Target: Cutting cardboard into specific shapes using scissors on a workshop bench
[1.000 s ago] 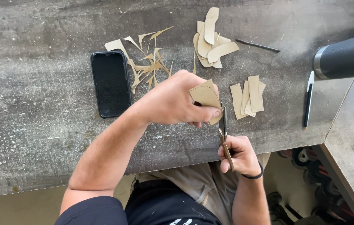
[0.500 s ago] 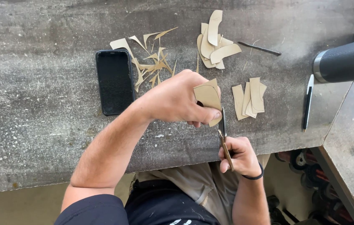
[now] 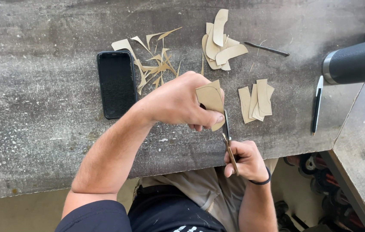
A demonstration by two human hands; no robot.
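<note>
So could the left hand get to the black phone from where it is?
Probably yes: the phone lies uncovered just beside the left hand with bare table between, but that hand is holding the tan piece.

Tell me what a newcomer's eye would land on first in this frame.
The two hands at centre: the left hand pinches a tan cut piece while the right hand works scissors along its edge, just over the grey worktable's near edge. Behind them lie a black phone face up, a scatter of thin offcuts beside it, and two piles of cut tan pieces to the right.
</note>
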